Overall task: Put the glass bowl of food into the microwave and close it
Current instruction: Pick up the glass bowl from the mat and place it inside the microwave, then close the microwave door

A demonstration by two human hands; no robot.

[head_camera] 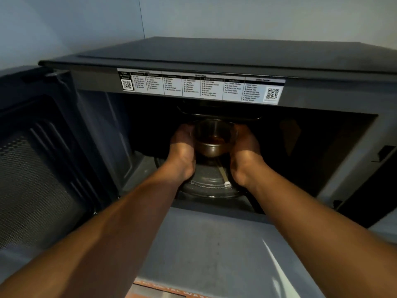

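Note:
A small glass bowl (213,138) with dark brown food in it is inside the dark microwave (214,57) cavity, over the round glass turntable (209,186). My left hand (182,155) grips its left side and my right hand (245,155) grips its right side. Both arms reach in through the opening. Whether the bowl rests on the turntable or hangs just above it is unclear in the dim cavity. The microwave door (36,164) stands swung wide to the left.
A white label strip (200,86) with printed tables runs along the top of the opening. A grey counter (204,250) lies in front of the microwave. Pale walls meet in a corner behind it. The door latch slots (384,153) sit at the right frame.

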